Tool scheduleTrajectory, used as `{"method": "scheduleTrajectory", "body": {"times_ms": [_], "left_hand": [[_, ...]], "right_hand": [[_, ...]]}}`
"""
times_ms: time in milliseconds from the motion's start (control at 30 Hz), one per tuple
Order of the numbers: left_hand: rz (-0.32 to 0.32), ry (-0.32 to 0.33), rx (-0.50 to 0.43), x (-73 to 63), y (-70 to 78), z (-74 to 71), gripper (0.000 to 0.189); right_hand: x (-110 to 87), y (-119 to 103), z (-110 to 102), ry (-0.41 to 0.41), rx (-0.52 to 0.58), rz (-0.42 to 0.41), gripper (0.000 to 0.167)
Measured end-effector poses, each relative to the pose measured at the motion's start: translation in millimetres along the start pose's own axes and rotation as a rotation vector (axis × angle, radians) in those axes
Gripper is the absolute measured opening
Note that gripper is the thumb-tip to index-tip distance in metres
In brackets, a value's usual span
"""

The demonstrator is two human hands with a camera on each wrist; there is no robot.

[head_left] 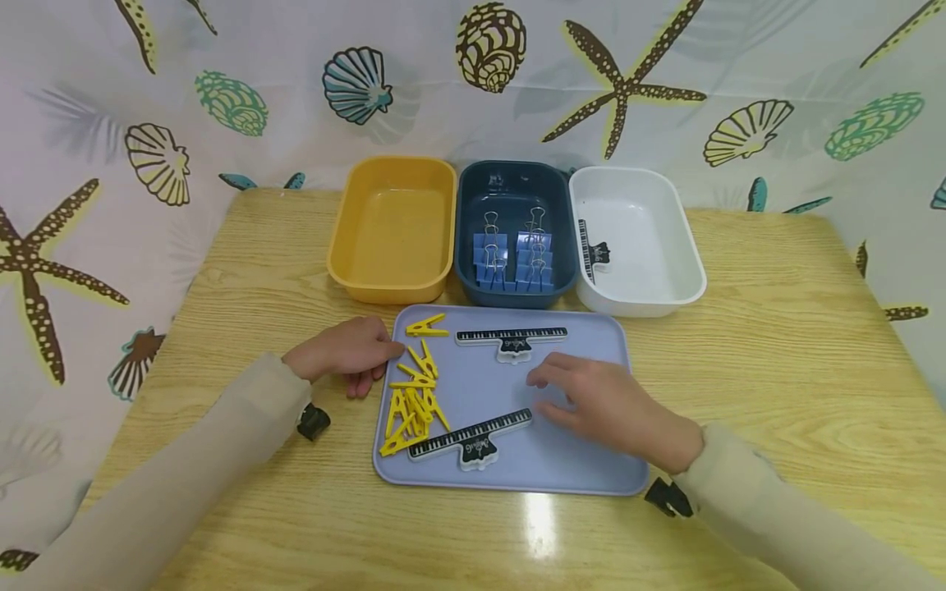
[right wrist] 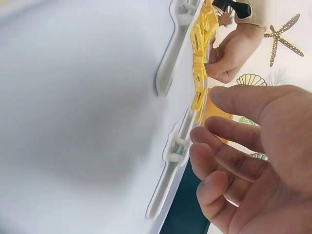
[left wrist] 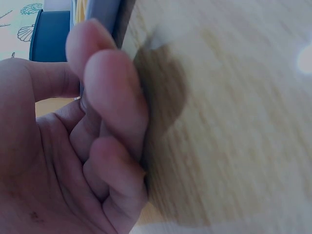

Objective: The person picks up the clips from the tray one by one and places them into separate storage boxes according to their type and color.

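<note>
My left hand [head_left: 347,353] pinches the left rim of a pale lavender tray [head_left: 584,469], thumb over the edge; in the left wrist view its other fingers curl beside the tray's outer side. Above the tray's right half hovers my right hand [head_left: 602,402], fingers loosely bent and holding nothing. Two long clips with a piano-key pattern lie on the tray. The upper clip [head_left: 512,335] is just beyond the right fingertips, and the lower clip [head_left: 473,437] slants to their left. Several yellow clothespins [head_left: 417,404] are heaped along the left side, near the left thumb.
Behind the tray stand a yellow bin [head_left: 395,283], a dark blue bin [head_left: 517,297] holding several blue binder clips [head_left: 513,258], and a white bin [head_left: 650,295] with another piano-key clip [head_left: 587,250]. A patterned sheet [head_left: 443,107] hangs behind the wooden table [head_left: 783,328].
</note>
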State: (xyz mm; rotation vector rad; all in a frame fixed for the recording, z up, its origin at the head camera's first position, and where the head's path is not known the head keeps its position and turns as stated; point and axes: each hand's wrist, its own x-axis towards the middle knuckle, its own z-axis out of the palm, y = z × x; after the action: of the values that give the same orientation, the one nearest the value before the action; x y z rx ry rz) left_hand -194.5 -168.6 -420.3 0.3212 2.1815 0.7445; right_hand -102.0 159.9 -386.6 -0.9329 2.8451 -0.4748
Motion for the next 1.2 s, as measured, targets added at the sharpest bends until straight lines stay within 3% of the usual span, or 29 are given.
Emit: {"method": "scheduleTrajectory", "body": {"times_ms": [600, 1200], "left_hand": [[0.009, -0.006, 0.009, 0.9, -0.8, -1.0, 0.048], [0.002, -0.003, 0.01, 2.4, -1.5, -0.7, 0.047]], "right_hand": [[1.4, -9, 19, -0.077, 0.013, -0.036, 0.026], [2.5, -9, 25, -0.069, 0.008, -0.049, 0.02]]}}
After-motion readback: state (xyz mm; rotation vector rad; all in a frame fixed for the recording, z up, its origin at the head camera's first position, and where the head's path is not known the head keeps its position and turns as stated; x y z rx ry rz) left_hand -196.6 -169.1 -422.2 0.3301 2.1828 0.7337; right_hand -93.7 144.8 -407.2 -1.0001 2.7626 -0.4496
